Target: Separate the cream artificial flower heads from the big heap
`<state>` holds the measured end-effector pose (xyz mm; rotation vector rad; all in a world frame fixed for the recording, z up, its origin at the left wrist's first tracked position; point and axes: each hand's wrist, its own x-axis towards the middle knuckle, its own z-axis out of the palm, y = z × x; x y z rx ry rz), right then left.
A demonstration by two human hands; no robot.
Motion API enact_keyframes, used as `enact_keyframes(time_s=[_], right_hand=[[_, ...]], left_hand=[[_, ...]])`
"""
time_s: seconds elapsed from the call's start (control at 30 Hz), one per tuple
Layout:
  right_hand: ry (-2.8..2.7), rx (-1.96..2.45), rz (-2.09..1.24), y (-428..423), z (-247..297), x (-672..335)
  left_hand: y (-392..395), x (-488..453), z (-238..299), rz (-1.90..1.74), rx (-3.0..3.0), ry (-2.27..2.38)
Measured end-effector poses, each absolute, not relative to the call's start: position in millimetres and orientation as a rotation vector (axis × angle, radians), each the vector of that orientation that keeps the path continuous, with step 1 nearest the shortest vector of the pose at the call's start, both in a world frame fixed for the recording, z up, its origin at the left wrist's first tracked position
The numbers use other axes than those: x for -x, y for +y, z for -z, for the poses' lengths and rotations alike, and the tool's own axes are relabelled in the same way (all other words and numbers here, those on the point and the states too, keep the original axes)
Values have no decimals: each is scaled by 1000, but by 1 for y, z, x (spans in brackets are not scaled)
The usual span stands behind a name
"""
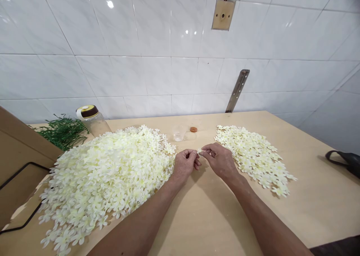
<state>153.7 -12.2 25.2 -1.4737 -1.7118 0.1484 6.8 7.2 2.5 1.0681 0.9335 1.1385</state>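
My left hand (185, 163) and my right hand (219, 159) meet over the middle of the wooden table (202, 214), both with fingers pinched on one small cream fabric flower (199, 151) held between them. A big heap of the same cream flowers (109, 173) lies to the left, touching my left hand. A smaller, flatter spread of flowers (253, 154) lies just right of my right hand.
Behind the hands sit a small clear cup (179, 135) and a brown round cap (193, 129). A plastic jar (92, 120) and green plastic stems (63, 132) stand at the back left. A brown board (19, 162) leans at the left; a black strap (344, 162) lies at the right edge.
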Motion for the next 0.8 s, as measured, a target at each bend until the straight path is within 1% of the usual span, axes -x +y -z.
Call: enact_keyframes(time_s=[0.23,0.37,0.5,0.8], right_hand=[[-1474,1635,-491,-16,-27,-146],[-1411,1643,-618,-14,-24,-143],[-1366,1615,-682,-12,-22,-145],[-1336,1638,-675,-13,-27,-146]], left_hand=[[8,-7,0,-1168,-1082,963],[7,-9,2,-1171,-1122,998],[6,-9,2,-1174,-1157,1001],[5,-8,-1,-1164,-1135,1001]])
